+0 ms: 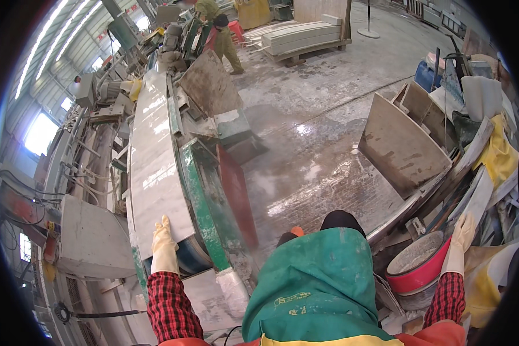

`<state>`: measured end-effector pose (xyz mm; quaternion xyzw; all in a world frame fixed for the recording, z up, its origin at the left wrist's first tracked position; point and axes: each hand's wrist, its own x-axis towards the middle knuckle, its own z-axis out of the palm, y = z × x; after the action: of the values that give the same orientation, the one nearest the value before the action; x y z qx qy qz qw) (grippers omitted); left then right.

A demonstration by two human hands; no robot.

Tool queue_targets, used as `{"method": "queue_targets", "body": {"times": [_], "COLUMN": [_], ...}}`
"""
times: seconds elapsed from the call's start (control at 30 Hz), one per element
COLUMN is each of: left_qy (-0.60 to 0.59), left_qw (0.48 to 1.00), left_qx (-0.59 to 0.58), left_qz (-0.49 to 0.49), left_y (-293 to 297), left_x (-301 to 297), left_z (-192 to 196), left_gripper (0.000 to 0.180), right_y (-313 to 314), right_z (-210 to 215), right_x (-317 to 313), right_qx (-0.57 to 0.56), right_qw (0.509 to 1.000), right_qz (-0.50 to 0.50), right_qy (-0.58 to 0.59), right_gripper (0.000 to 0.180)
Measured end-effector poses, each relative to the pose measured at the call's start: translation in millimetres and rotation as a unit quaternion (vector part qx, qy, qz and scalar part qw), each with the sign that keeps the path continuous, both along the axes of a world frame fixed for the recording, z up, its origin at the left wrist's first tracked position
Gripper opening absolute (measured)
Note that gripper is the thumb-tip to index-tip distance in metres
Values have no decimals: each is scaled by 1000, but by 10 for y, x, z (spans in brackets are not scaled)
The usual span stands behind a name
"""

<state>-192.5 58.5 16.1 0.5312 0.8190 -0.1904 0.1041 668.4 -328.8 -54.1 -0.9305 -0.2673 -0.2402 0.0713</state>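
The gloved left hand point(164, 245) lies flat with fingers stretched on the near end of a long pale stone slab point(150, 167), glossy and grey-white, gripping nothing. The gloved right hand point(461, 237) rests open just beside a red basin point(419, 278).

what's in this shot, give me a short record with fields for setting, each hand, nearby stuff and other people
setting: stone workshop, wet concrete floor
left hand: gloved, flat on the pale stone slab lying on a green-framed machine bed
right hand: gloved, out to the side by stacked stone offcuts, above a red bucket
clothing: green apron, red checked sleeves
other people: one person bent over farther along the machine
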Motion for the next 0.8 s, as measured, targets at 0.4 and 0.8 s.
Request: {"method": "queue_targets", "body": {"times": [0.4,0.8], "left_qy": [2,-2], "left_qw": [1000,1000], "left_qx": [5,12], "left_qz": [-21,1], "left_y": [48,14], "left_x": [-65,97], "left_z": [-48,119], "left_gripper": [122,121], "right_y": [-12,-37], "right_z": [-3,1], "right_x": [-140,-280], "right_qx": [27,30], "right_qw": [999,998], "right_qz": [33,42], "right_qy": [-31,-20], "right_gripper": [42,41]}}
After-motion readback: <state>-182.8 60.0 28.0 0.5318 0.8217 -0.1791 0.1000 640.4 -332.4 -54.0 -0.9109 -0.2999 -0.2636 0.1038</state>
